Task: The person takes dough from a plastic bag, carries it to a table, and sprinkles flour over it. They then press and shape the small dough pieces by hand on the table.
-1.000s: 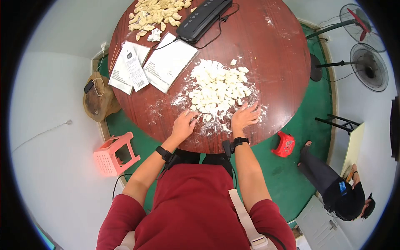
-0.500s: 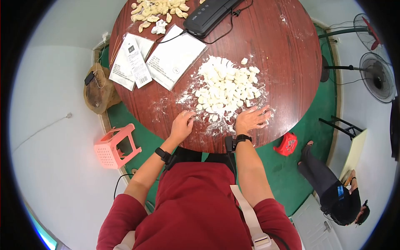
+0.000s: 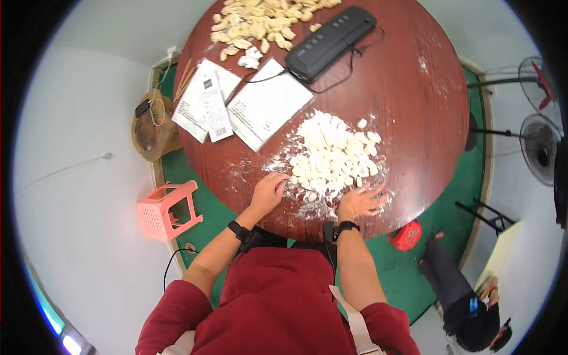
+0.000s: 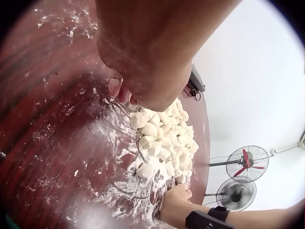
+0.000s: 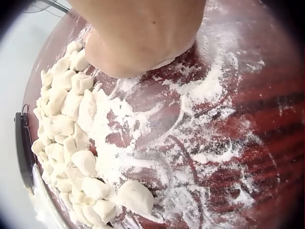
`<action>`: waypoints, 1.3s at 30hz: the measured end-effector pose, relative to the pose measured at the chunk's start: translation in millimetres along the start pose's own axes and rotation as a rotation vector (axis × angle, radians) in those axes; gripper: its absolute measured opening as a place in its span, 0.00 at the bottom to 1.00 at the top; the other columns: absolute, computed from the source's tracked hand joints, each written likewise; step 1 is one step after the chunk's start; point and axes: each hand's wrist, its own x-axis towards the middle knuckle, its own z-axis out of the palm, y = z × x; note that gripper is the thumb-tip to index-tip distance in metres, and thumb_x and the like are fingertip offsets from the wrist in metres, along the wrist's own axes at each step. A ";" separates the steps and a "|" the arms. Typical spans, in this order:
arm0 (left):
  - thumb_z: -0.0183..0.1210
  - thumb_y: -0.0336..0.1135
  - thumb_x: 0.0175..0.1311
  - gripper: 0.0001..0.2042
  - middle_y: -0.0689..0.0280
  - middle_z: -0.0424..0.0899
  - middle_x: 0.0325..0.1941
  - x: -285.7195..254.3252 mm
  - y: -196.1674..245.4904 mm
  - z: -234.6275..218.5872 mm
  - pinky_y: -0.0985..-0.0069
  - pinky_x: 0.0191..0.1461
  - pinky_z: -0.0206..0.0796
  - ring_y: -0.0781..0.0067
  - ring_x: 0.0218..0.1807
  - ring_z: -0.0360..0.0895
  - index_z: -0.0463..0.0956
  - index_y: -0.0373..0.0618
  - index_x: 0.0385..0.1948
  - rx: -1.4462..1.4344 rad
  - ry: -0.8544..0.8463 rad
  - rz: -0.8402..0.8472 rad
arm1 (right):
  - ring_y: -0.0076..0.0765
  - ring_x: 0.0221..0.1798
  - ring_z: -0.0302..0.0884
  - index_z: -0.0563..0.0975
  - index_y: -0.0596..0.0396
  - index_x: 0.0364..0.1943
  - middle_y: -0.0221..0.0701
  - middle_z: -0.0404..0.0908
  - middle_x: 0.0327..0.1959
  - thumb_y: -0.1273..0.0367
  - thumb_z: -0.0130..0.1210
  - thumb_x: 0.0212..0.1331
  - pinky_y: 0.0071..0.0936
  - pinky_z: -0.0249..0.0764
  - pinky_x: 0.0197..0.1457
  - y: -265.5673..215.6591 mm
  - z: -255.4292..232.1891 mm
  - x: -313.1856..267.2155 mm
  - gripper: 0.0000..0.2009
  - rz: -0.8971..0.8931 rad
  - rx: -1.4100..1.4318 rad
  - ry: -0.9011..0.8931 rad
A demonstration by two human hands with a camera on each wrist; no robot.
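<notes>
Small white dough pieces lie in a floury heap near the front of the round table. At the heap's lower left corner rests my left hand, its fingers loosely bent; in the left wrist view the fingertips are down at the floured wood, and no held thing shows. My right hand lies at the heap's lower right, fingers spread over the floured tabletop. In the right wrist view its fingers are hidden behind the wrist, and one loose dough piece sits at the heap's near edge.
Yellowish shaped dough pieces cover the far left of the table, near a black corded appliance. White packets lie left of the heap. Stools, fans and another person are around the table.
The head view has shifted, so the table sits lower in it. My right hand has turned so its fingers point more to the right; my left hand stays by the heap's left corner.
</notes>
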 end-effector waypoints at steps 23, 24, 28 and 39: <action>0.56 0.30 0.62 0.06 0.60 0.82 0.39 -66.9 -31.7 -72.7 0.62 0.47 0.72 0.55 0.43 0.80 0.80 0.46 0.38 0.019 0.022 -0.086 | 0.48 0.55 0.74 0.76 0.51 0.54 0.38 0.78 0.54 0.55 0.46 0.68 0.53 0.68 0.54 59.2 2.0 54.5 0.19 -0.235 0.274 -0.160; 0.57 0.31 0.61 0.06 0.59 0.83 0.38 -68.6 -34.7 -76.3 0.62 0.47 0.72 0.55 0.43 0.80 0.80 0.46 0.37 0.015 0.046 -0.101 | 0.49 0.46 0.79 0.78 0.53 0.52 0.40 0.81 0.47 0.58 0.50 0.66 0.47 0.73 0.49 68.4 9.2 60.9 0.18 -0.415 0.287 -0.220; 0.57 0.31 0.59 0.05 0.59 0.83 0.35 -70.7 -46.9 -86.3 0.61 0.46 0.73 0.54 0.41 0.81 0.81 0.45 0.35 0.002 0.100 -0.095 | 0.45 0.35 0.79 0.79 0.57 0.48 0.37 0.83 0.38 0.60 0.50 0.65 0.40 0.75 0.43 86.7 41.7 75.9 0.16 -0.248 0.555 -0.388; 0.57 0.27 0.58 0.06 0.59 0.84 0.37 -74.7 -36.9 -110.2 0.64 0.44 0.73 0.55 0.38 0.81 0.81 0.43 0.35 -0.031 -0.004 -0.081 | 0.29 0.24 0.61 0.78 0.48 0.36 0.23 0.66 0.21 0.49 0.42 0.67 0.30 0.58 0.27 92.1 72.1 62.5 0.21 0.322 1.212 -0.529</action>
